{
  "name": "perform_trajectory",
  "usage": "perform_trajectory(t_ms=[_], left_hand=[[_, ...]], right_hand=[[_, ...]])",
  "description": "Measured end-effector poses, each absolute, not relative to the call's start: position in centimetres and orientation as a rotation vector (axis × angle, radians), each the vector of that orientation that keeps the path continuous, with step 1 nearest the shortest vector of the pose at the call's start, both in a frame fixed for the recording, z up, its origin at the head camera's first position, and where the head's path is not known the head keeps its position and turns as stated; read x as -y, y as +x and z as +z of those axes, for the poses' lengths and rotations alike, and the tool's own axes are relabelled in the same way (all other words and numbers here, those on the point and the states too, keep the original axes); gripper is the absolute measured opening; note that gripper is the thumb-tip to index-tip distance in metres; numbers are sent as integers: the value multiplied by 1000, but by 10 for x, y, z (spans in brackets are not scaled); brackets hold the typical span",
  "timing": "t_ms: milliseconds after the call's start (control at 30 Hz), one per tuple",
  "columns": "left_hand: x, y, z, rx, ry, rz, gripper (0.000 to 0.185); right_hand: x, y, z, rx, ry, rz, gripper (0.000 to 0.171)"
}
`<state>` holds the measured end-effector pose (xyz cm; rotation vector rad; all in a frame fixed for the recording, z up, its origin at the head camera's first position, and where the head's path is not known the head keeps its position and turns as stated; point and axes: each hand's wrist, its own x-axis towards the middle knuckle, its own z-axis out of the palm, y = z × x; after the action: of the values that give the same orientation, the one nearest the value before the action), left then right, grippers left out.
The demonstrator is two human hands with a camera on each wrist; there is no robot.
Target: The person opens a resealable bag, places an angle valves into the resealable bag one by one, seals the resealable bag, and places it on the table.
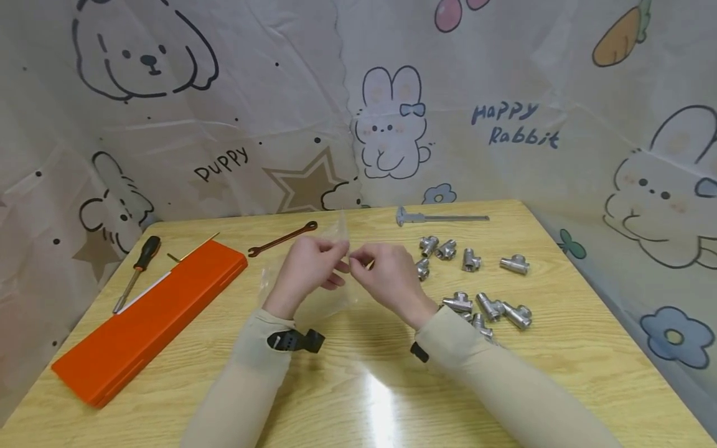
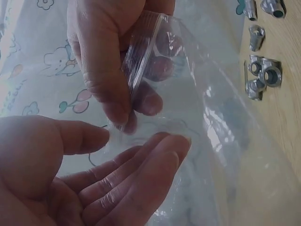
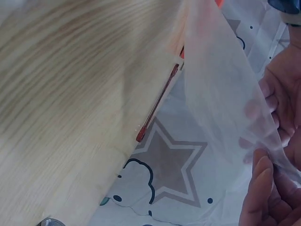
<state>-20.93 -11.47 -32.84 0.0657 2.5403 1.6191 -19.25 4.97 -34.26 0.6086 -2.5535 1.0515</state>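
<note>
- Your left hand (image 1: 310, 264) and right hand (image 1: 388, 272) meet above the middle of the surface (image 1: 358, 386), each pinching the mouth of a clear plastic bag (image 1: 313, 292); the grip of both hands is closed on the film, not released.
- In the left wrist view, the right-hand fingers (image 2: 141, 101) clamp the ribbed seal strip while the left fingers (image 2: 141, 174) lie nearly flat under the film; judge the mouth as only partly parted.
- To open it well, keep one pinch on each lip and draw them apart evenly, so the thin film does not slip or tear.
- Just right of your hands lie the metal tee fittings (image 1: 487, 308), near enough to reach.
- Further left lie the orange case (image 1: 151, 317) and screwdriver (image 1: 137, 270).
- Farthest lie the wrench (image 1: 282, 238) and caliper (image 1: 442, 217).
</note>
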Motion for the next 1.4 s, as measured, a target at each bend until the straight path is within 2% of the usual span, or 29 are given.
perform_trajectory(t_ms=[167, 367, 767, 1067, 1400], left_hand=[[115, -208, -328, -2487, 96, 1671, 24], [115, -207, -328, -2456, 118, 1680, 23], [115, -206, -327, -2421, 182, 1588, 25], [116, -205, -326, -2409, 233, 1574, 27], [117, -204, -325, -2402, 309, 1570, 17]], right_hand=[[-50, -187, -345, 2542, 672, 1035, 15], [-53, -184, -343, 2595, 644, 1206, 23], [-60, -188, -341, 2687, 553, 1254, 19], [-63, -190, -340, 2727, 494, 1284, 22], [-63, -191, -338, 2745, 433, 1306, 28]])
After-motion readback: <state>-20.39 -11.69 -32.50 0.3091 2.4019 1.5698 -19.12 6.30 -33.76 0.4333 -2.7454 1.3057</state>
